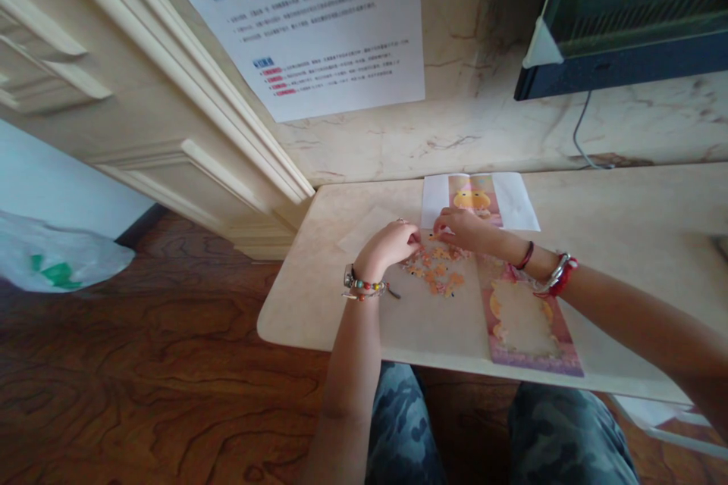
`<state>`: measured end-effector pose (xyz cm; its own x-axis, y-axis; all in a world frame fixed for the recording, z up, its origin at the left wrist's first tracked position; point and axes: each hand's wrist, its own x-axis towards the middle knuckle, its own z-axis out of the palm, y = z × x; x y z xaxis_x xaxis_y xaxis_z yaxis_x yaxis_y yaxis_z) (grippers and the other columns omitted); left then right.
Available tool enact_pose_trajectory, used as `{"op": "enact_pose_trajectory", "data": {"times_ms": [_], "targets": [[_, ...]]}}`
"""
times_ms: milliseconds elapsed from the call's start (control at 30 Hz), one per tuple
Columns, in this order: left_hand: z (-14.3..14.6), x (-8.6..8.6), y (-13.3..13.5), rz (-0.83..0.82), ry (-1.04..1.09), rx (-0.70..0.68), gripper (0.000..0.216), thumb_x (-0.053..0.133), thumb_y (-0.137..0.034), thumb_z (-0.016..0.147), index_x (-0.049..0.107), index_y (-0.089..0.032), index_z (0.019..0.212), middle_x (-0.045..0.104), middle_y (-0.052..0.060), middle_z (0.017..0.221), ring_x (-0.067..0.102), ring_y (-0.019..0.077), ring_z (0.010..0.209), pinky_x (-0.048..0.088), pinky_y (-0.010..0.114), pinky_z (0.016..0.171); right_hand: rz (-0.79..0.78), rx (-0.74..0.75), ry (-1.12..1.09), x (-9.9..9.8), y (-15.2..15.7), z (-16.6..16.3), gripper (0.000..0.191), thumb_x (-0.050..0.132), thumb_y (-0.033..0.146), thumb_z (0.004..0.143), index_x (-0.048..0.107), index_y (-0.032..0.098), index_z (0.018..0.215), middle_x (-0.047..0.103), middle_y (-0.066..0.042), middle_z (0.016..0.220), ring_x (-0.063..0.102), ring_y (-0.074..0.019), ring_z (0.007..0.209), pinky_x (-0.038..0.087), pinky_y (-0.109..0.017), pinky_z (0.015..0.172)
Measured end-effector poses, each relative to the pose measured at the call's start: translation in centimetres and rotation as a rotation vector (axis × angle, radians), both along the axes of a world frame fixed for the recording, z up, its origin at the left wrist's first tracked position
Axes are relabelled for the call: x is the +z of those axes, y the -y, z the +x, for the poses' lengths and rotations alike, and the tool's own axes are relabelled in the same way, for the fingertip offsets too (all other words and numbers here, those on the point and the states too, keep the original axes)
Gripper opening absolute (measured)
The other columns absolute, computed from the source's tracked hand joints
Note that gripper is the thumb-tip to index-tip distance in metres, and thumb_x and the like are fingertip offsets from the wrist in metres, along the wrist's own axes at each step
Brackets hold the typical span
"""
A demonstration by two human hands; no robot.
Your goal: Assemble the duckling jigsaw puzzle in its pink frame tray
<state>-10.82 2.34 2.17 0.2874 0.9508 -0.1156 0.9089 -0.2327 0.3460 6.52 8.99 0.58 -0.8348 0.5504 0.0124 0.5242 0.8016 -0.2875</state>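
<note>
My left hand (392,244) and my right hand (462,227) meet over a loose pile of small orange puzzle pieces (437,269) on a pale marble table (318,303). Both hands have their fingers curled in a pinch at the top of the pile, seemingly on one piece, too small to be sure. A pink puzzle frame board (526,318) with a bare cut-out middle lies under my right forearm. Beyond the hands lies a white sheet with a yellow duck picture (475,201).
A printed paper notice (318,23) hangs on the marble wall. A dark glass tank (631,15) stands at the upper right with a cable (580,136) hanging below it. A white plastic bag (57,254) lies on the wooden floor at left.
</note>
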Motion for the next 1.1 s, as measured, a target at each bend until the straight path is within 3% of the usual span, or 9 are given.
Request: {"op": "enact_pose_trajectory", "data": {"times_ms": [233,433,667,1000,1100], "targets": [[-1.1,0.1,0.3,-0.08,0.016,0.055,0.013,0.053,-0.013,0.073,0.064,-0.015,0.078,0.065,0.004,0.075,0.057,0.0121,0.067,0.041,0.02,0.06,-0.042,0.086,0.032,0.5,0.2,0.7,0.014,0.052,0.015,0.077,0.065,0.013,0.079,0.061,-0.009,0.083,0.056,-0.0156,0.076,0.041,-0.023,0.067],[-1.1,0.0,0.3,-0.16,0.045,0.059,0.013,0.055,-0.015,0.071,0.065,-0.014,0.079,0.066,0.003,0.073,0.058,0.0115,0.064,0.042,0.019,0.057,-0.048,0.088,0.012,0.1,0.3,-0.7,0.024,0.054,0.023,0.077,0.063,0.016,0.098,0.058,-0.009,0.096,0.056,-0.0148,0.079,0.04,-0.022,0.066],[-0.8,0.3,0.2,-0.187,0.042,0.051,0.014,0.055,-0.012,0.068,0.065,-0.014,0.077,0.066,0.003,0.072,0.059,0.0123,0.066,0.041,0.019,0.057,-0.069,0.145,0.052,0.7,1.4,-2.5,0.016,0.051,0.02,0.078,0.066,0.014,0.083,0.06,-0.007,0.087,0.056,-0.013,0.074,0.039,-0.02,0.064],[-1.9,0.1,0.3,-0.189,0.017,0.117,0.015,0.055,-0.011,0.068,0.065,-0.014,0.079,0.066,0.003,0.074,0.058,0.0116,0.067,0.041,0.019,0.06,-0.003,0.062,0.009,1.0,0.0,0.8,0.016,0.052,0.017,0.078,0.066,0.013,0.085,0.06,-0.01,0.088,0.056,-0.0169,0.079,0.041,-0.025,0.071],[-1.8,0.1,0.5,-0.216,0.014,0.115,0.013,0.058,-0.013,0.067,0.065,-0.014,0.079,0.066,0.002,0.073,0.058,0.0115,0.067,0.041,0.019,0.06,-0.049,0.088,-0.05,1.1,0.4,0.9,0.017,0.053,0.021,0.078,0.065,0.014,0.088,0.06,-0.008,0.088,0.056,-0.0155,0.076,0.041,-0.025,0.069]]}}
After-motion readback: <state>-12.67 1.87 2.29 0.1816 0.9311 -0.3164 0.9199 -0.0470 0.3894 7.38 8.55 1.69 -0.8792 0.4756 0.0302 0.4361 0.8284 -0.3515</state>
